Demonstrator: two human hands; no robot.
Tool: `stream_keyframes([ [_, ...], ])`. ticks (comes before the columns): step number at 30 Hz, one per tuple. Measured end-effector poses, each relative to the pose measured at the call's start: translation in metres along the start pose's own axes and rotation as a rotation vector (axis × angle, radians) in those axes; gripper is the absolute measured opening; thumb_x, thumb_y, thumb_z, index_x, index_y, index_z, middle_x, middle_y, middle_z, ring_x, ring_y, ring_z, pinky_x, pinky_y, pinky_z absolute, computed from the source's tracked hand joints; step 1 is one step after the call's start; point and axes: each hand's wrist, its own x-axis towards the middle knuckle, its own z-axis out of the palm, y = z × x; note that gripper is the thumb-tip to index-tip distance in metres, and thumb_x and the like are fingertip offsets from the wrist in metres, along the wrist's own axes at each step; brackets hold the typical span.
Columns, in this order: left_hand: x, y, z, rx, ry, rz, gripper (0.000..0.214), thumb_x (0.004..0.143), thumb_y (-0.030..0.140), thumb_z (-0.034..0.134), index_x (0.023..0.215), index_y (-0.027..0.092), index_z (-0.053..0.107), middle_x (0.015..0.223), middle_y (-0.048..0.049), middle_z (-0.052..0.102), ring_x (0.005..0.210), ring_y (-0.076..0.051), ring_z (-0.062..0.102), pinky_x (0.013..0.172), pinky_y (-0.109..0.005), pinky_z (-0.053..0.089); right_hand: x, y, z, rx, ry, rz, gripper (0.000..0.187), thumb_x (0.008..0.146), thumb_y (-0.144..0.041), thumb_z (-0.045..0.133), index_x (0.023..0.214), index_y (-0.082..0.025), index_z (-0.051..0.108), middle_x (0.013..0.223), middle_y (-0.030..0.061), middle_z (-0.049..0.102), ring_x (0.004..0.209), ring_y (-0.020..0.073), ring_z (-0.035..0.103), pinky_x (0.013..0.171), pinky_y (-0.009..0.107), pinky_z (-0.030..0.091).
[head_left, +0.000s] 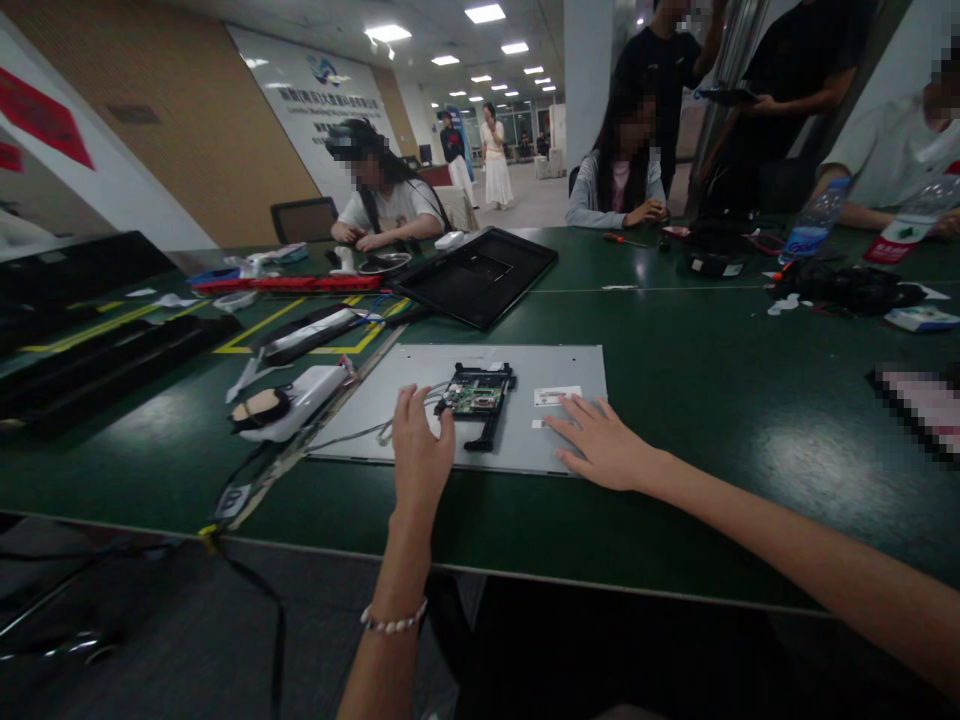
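A flat grey display panel [517, 445] lies on the green table in front of me. On its middle sits a green circuit board [474, 398] in a black plastic bracket [486, 432], with thin grey cables [360, 432] running off to the left. My left hand [421, 440] is just left of the board, thumb and fingers apart, near the cables; whether it touches them I cannot tell. My right hand [600, 440] lies with spread fingers on the panel's right part, beside a white label [557, 396]. Neither hand shows anything held.
Behind the panel lies a black monitor housing [487, 275]. A white device with a tan pad [292, 402] is at the left, near long black strips [112, 365]. Water bottles [814, 222], a screwdriver [624, 240] and black gear [847, 290] are farther right. People sit across the table.
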Motion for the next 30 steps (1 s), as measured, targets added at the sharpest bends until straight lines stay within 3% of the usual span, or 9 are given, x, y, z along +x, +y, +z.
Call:
stream_keyframes([
  [4,-0.001,0.002,0.003,-0.019,-0.078,0.059,0.044,0.091,0.033,0.052,0.131,0.014,0.047,0.141,-0.0195,0.046,0.14,-0.031,0.036,0.116,-0.05,0.03,0.005,-0.002,0.002,0.012,0.011,-0.003,0.063,0.099,-0.054,0.029,0.153,-0.023,0.031,0.163,0.0124,0.015,0.148,0.0362,0.013,0.116,0.059,0.014],
  [10,-0.002,0.006,0.004,0.014,-0.307,0.148,0.059,0.091,0.045,0.053,0.14,0.015,0.04,0.15,-0.0187,0.037,0.143,-0.031,0.029,0.116,-0.05,0.028,0.003,-0.004,0.003,0.035,0.062,0.012,0.061,0.098,-0.054,0.032,0.151,-0.024,0.036,0.163,0.011,0.019,0.148,0.0342,0.016,0.117,0.056,0.015],
  [14,-0.001,0.0,0.004,0.134,-0.473,0.17,0.076,0.087,0.052,0.057,0.148,0.017,0.03,0.157,-0.0203,0.024,0.146,-0.035,0.021,0.115,-0.055,0.025,0.002,-0.003,0.005,0.046,0.067,0.01,0.062,0.098,-0.055,0.032,0.151,-0.024,0.037,0.163,0.0108,0.019,0.148,0.0331,0.015,0.117,0.055,0.013],
  [18,0.003,-0.01,0.01,0.19,-0.585,0.172,0.082,0.086,0.059,0.053,0.15,0.014,0.028,0.157,-0.0222,0.024,0.146,-0.037,0.02,0.114,-0.053,0.027,0.002,-0.002,0.005,0.061,0.061,0.014,0.062,0.098,-0.057,0.03,0.151,-0.024,0.036,0.163,0.0107,0.018,0.148,0.0321,0.014,0.117,0.055,0.012],
  [25,0.042,-0.03,0.038,0.197,-0.541,0.23,0.077,0.087,0.057,0.052,0.143,0.006,0.038,0.147,-0.0252,0.038,0.14,-0.036,0.033,0.114,-0.049,0.027,0.001,-0.003,0.002,0.065,0.056,0.02,0.061,0.098,-0.056,0.03,0.15,-0.024,0.038,0.163,0.0104,0.018,0.148,0.032,0.015,0.118,0.054,0.012],
  [30,0.068,-0.045,0.055,0.194,-0.47,0.186,0.07,0.088,0.052,0.05,0.139,0.005,0.043,0.139,-0.0238,0.048,0.137,-0.036,0.035,0.113,-0.05,0.027,0.0,-0.004,-0.002,0.079,0.031,0.027,0.062,0.098,-0.057,0.029,0.151,-0.025,0.035,0.163,0.0075,0.018,0.149,0.0316,0.014,0.118,0.055,0.011],
])
